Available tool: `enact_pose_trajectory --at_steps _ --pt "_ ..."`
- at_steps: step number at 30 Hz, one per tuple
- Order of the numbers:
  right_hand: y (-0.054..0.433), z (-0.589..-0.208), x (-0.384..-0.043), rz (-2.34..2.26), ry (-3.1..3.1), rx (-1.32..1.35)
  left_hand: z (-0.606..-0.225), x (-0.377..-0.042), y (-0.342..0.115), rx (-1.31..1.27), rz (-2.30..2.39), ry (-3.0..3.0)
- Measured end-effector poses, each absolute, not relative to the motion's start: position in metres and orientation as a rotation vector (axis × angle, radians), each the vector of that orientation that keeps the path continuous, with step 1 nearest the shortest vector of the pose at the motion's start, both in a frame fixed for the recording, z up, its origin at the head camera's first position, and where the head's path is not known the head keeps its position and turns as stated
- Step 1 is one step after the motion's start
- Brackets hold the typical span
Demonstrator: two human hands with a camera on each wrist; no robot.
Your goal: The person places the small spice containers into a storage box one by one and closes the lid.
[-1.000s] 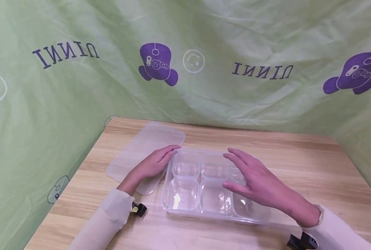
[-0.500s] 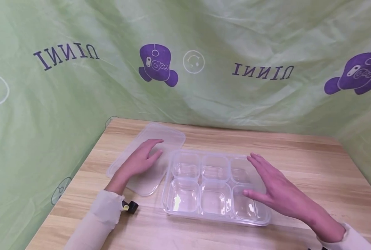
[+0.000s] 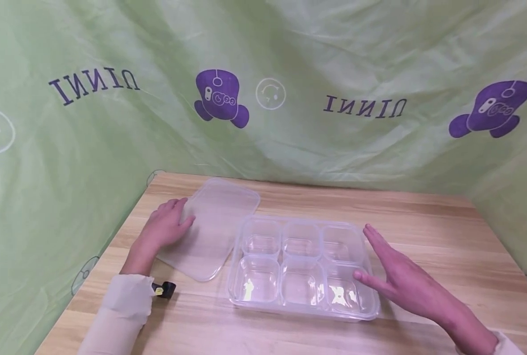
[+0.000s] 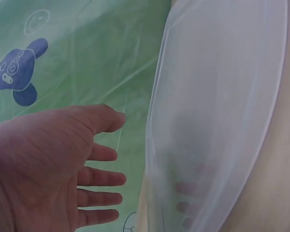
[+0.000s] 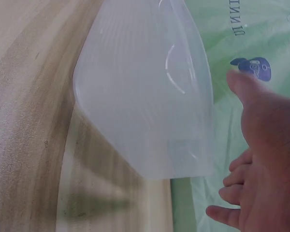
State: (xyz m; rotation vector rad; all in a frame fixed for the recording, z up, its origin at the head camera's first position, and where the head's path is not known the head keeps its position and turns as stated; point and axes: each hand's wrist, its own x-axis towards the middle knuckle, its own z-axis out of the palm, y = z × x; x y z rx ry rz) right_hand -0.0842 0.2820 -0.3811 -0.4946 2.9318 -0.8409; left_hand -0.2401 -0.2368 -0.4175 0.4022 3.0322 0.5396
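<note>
A clear plastic container [image 3: 301, 312], holding several small square inner boxes [image 3: 256, 283], sits on the table. To its left lies a flat translucent lid [image 3: 219, 222]. My left hand [image 3: 159, 229] is over the lid's left edge in the head view. The left wrist view shows its fingers extended, apart from the lid [image 4: 212, 96], with nothing in them. My right hand [image 3: 407, 283] is at the container's right side, fingers straight and thumb spread near the rim. In the right wrist view the hand [image 5: 273, 154] appears apart from the container's wall [image 5: 140, 96].
The wood-grain table [image 3: 201, 323] carries these things. A green cloth [image 3: 299, 44] with purple figures hangs behind it and along both sides. A black wrist device [image 3: 168, 290] shows at the left sleeve.
My left hand has left the container's left edge and moved left across the lid. My right hand has drawn right, from above the inner boxes to the container's right side. Container and lid stay put.
</note>
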Motion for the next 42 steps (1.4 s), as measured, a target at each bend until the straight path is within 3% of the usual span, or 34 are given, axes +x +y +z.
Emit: enact_pose_trajectory --at_steps 18,42 --pt "0.291 -0.391 -0.095 -0.951 2.951 -0.428 -0.429 -0.243 -0.261 0.243 0.432 3.012" --pt "0.292 -0.398 -0.098 -0.968 2.954 -0.428 -0.433 -0.253 -0.258 0.179 0.405 3.087"
